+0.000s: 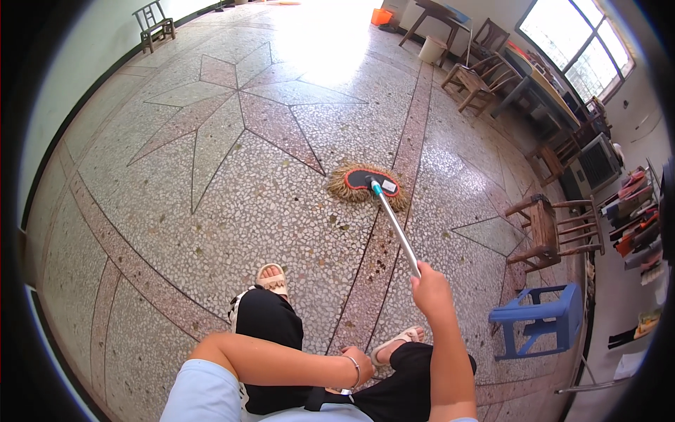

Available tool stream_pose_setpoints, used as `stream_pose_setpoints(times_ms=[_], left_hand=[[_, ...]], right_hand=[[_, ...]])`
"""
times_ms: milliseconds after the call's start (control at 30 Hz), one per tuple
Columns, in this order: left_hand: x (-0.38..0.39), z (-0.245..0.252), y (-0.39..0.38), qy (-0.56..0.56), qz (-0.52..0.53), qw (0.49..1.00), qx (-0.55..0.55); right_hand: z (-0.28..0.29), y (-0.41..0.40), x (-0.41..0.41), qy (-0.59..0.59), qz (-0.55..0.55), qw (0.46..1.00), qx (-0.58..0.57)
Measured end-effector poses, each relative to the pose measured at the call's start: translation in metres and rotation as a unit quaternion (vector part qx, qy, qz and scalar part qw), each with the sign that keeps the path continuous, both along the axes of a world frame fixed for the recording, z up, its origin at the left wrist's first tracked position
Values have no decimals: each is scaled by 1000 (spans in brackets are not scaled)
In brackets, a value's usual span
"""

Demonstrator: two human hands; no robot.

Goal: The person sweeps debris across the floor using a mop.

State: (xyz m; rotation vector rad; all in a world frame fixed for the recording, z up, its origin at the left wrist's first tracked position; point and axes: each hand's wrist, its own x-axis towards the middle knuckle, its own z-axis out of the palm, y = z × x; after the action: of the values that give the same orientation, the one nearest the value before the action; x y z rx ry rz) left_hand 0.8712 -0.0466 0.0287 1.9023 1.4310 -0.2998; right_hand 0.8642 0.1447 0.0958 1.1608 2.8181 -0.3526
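A mop with a fringed tan head lies flat on the speckled terrazzo floor, ahead of my feet. Its top plate is dark with a red edge and bears a small white label. From a teal joint, the silver mop handle runs back to my right hand, which is wrapped around it. The rest of the handle is hidden behind my right hand and forearm. My left hand, with a bracelet at the wrist, is bent across my body at waist height. Its fingers look curled, and their inner side is hidden.
On the right stand a blue plastic stool, a wooden chair and more chairs beside a table. A white bucket and an orange container are farther back. Another small chair stands by the left wall. Dark specks dot the floor.
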Motion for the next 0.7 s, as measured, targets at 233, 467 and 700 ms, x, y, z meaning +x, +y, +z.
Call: stream_pose_setpoints(times_ms=[233, 467, 700], left_hand=[[-19, -1, 15, -3, 12, 1000, -3], [-25, -8, 23, 7, 28, 999, -33], [-17, -25, 23, 8, 24, 999, -25]], right_hand=[[-52, 44, -71, -16, -25, 1000, 4], [-43, 24, -28, -32, -11, 999, -15], [20, -16, 89, -39, -8, 997, -68]])
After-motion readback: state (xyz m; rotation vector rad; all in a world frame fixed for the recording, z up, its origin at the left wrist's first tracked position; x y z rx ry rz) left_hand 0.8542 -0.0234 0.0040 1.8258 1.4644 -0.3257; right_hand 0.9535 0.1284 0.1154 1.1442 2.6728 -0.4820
